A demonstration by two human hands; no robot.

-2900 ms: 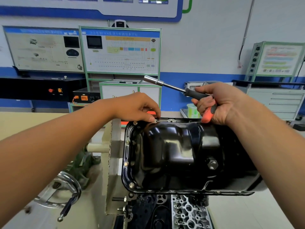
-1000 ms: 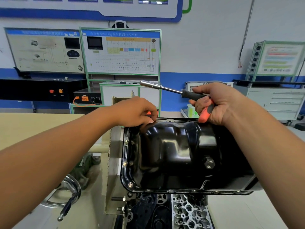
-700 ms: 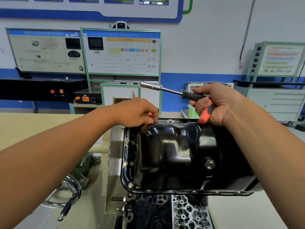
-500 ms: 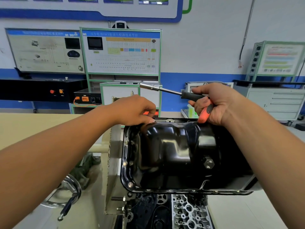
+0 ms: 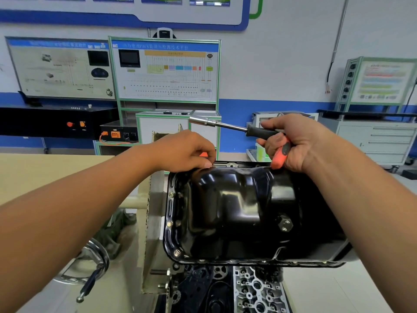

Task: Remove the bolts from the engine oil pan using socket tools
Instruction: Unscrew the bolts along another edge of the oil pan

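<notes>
oil pan point(image 5: 234, 206): glossy black painted metal below both hands, smooth
pan bolts point(image 5: 171, 194): dull bare metal, under the left hand
socket driver point(image 5: 246, 129): shiny chrome shaft; handle in the right hand matt black with orange, looks rubbery plastic
crank handle point(image 5: 90, 283): polished metal, below left forearm

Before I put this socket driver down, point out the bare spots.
Bare: the tan tabletop left of the oil pan, beyond the left hand, and pale floor at lower right. Crowded: below the pan, engine parts; lower left, a steel handwheel.
</notes>
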